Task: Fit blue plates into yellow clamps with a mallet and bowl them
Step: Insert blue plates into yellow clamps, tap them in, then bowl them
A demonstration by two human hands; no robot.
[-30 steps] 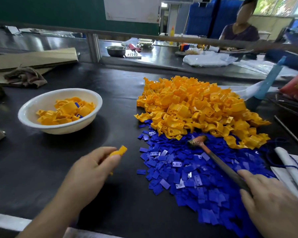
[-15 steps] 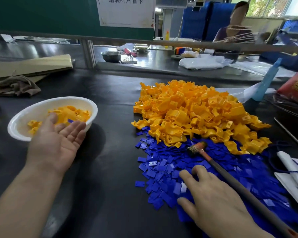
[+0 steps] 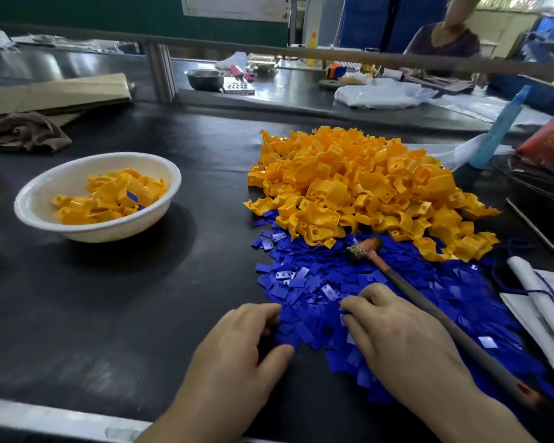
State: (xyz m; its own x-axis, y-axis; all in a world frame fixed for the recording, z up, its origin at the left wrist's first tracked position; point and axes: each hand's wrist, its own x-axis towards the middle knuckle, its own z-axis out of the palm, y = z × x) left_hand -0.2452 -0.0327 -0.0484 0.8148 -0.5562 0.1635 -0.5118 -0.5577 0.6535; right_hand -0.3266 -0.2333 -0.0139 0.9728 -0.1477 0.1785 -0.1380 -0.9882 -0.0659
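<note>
Our left hand [image 3: 237, 356] is back from the bowl [image 3: 109, 231] at the blue plates [image 3: 317, 282], fingers relaxed; right hand [image 3: 397, 340] curled, grip unclear. Likely light, thin, slippery: we pinch edges.

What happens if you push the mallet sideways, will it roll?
Probably not far: the mallet has a round handle, but its crosswise head should stop it. It lies on loose blue plates, so it may slide with them. Lifted by the handle's end, it would likely feel head-heavy.
</note>
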